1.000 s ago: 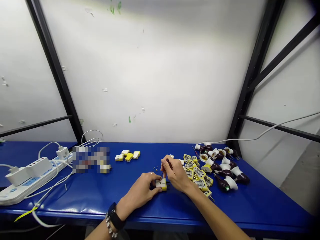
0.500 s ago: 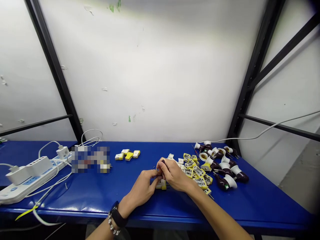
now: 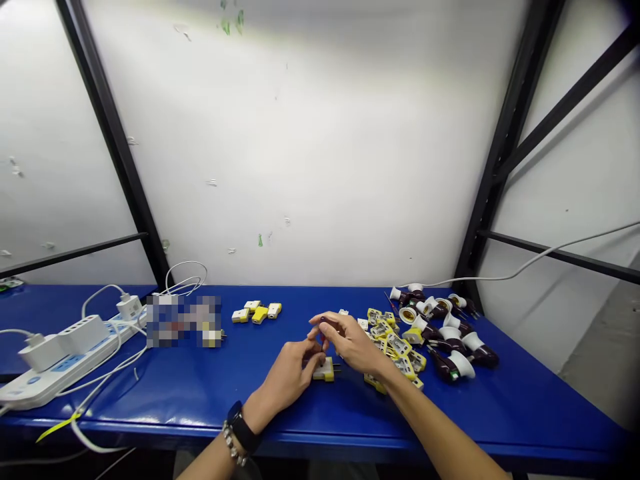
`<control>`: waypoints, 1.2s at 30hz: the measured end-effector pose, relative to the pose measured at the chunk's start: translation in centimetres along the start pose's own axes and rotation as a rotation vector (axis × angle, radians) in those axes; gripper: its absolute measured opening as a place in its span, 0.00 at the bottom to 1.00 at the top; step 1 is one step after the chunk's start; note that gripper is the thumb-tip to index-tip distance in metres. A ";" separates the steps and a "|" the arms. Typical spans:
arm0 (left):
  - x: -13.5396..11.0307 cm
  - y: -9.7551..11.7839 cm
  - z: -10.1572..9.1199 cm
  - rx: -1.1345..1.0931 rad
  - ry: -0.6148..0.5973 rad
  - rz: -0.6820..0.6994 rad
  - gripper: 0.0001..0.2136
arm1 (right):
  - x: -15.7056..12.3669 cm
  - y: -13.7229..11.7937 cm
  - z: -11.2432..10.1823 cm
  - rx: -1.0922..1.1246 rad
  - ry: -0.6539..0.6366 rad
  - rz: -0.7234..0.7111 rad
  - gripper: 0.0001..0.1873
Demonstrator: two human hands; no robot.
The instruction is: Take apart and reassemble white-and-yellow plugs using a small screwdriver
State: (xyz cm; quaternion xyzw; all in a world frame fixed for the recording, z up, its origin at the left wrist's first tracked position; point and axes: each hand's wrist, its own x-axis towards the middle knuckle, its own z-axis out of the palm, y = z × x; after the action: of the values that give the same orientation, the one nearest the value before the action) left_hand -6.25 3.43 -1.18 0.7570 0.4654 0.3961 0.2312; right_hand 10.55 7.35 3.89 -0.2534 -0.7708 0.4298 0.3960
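A small yellow and white plug adapter [image 3: 325, 369] lies on the blue table [image 3: 165, 393] with its metal prongs pointing right. My left hand [image 3: 293, 370] rests beside it, fingers curled against its left end. My right hand [image 3: 350, 340] hovers just above and behind the adapter, fingers pinched round a thin dark screwdriver [image 3: 323, 337] that points down toward the adapter.
A heap of yellow and white adapter parts [image 3: 395, 343] lies right of my hands, with several brown and white lamp sockets [image 3: 445, 330] beyond. Three small adapters [image 3: 257, 311] sit further back. A white power strip [image 3: 55, 360] with cables occupies the left. Black frame bars stand at both sides.
My hands, bunched together over the adapter half a second ago, have parted slightly. The right hand has lifted a little with the screwdriver, and the adapter shows again between the hands.
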 end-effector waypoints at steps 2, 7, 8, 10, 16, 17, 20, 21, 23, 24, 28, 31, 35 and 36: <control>0.0 0.0 0.1 0.008 0.005 -0.010 0.10 | 0.1 0.3 0.3 -0.005 0.104 0.007 0.15; 0.0 0.5 -0.1 -0.100 0.002 0.012 0.09 | 0.0 0.7 0.8 -0.032 0.135 -0.024 0.18; 0.0 0.5 -0.1 -0.119 0.005 0.024 0.10 | -0.1 0.7 0.7 -0.008 0.107 -0.026 0.19; 0.0 0.6 -0.2 -0.136 0.014 0.034 0.11 | -0.1 0.7 0.7 0.048 0.061 -0.018 0.20; 0.4 0.2 0.0 -0.115 0.015 0.008 0.09 | 0.1 1.2 0.9 0.014 0.197 -0.011 0.17; 0.5 0.3 0.0 -0.111 0.012 0.007 0.09 | 0.1 1.2 0.9 0.006 0.208 -0.016 0.17; 0.5 0.6 -0.1 -0.108 0.002 0.018 0.08 | 0.1 0.8 0.6 0.003 0.146 -0.024 0.19; 0.4 0.7 -0.1 -0.106 -0.004 0.026 0.08 | 0.0 0.6 0.5 0.015 0.109 -0.023 0.20; 0.4 0.7 -0.2 -0.104 -0.016 0.036 0.10 | 0.0 0.4 0.3 0.053 0.040 -0.020 0.22; 0.4 0.7 -0.2 -0.101 -0.021 0.037 0.10 | 0.0 0.4 0.2 0.075 0.020 -0.018 0.22; 0.5 0.4 -0.2 -0.074 0.000 0.015 0.08 | 0.1 0.8 0.4 0.106 0.117 -0.015 0.19; 0.6 0.5 -0.1 -0.071 -0.001 0.017 0.07 | 0.1 0.9 0.4 0.054 0.178 -0.031 0.17; 0.6 0.7 -0.1 -0.054 -0.017 0.034 0.09 | -0.1 0.6 0.3 0.104 0.062 -0.035 0.21; 0.7 0.8 -0.1 -0.042 -0.012 0.033 0.10 | -0.1 0.6 0.3 0.121 0.039 -0.029 0.21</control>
State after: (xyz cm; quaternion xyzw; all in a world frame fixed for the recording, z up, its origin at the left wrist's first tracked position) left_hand -5.77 3.66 -0.32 0.7620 0.4430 0.4050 0.2431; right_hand 10.38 7.39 3.21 -0.2263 -0.7392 0.4647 0.4318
